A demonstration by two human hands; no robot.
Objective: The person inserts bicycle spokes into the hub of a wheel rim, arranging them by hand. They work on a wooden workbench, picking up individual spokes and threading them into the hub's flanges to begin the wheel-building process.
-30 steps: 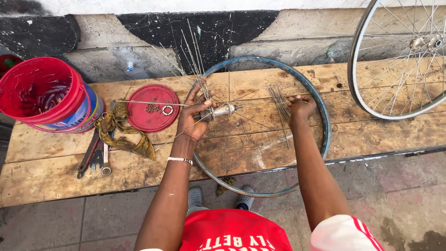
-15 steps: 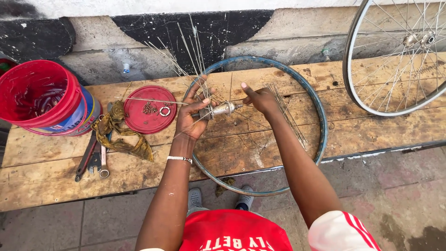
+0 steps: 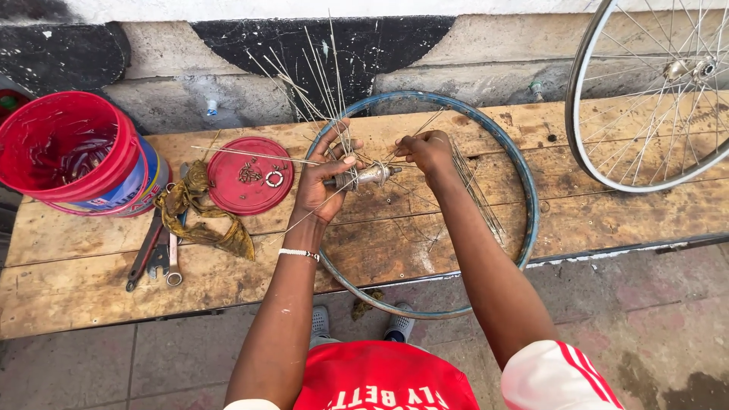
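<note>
My left hand grips a metal wheel hub with several thin spokes fanning up and outward from it. My right hand is pinched on one spoke at the hub's right end. Both hands hover over a bare blue bicycle rim lying flat on a wooden bench. A loose bundle of spokes lies inside the rim, under my right forearm.
A red bucket stands at the bench's left end. Beside it lie a red lid holding small parts, a yellow rag and wrenches. A built spoked wheel leans at the right, against a concrete wall behind.
My right hand moved left from the loose spokes on the bench to the hub, carrying a spoke. My left hand kept holding the hub.
</note>
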